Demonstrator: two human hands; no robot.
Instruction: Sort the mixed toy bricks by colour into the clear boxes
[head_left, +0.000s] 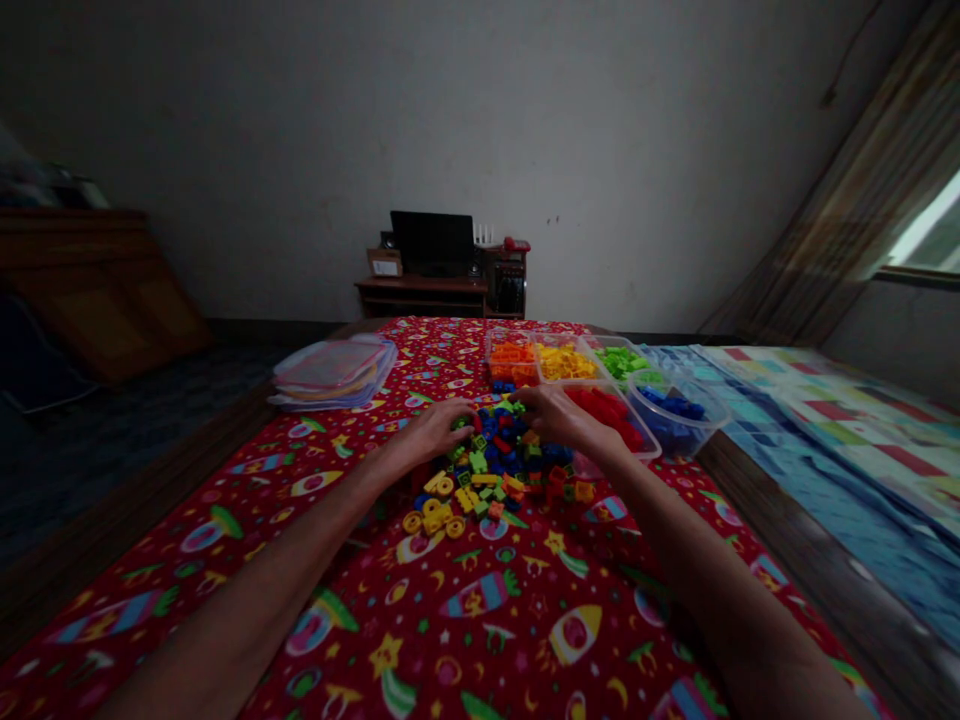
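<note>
A heap of mixed plastic building blocks (499,440) in blue, green, red and yellow lies on the red patterned tablecloth (480,590). My left hand (437,430) is at the heap's left edge, fingers curled inward, with green pieces by the thumb and fingertips. Whatever it grips is too small and dark to make out. From the right, my right hand (559,415) reaches over the far side of the heap, its fingers bent down and closed near a green block (517,407). What it holds is unclear. Yellow wheeled pieces (433,515) lie at the heap's near left.
Behind and to the right stand clear containers of orange blocks (513,358), yellow blocks (566,362), green blocks (621,362) and red blocks (607,412). A round tub (701,425) holds blue blocks. Stacked plastic lids (334,370) lie at the left.
</note>
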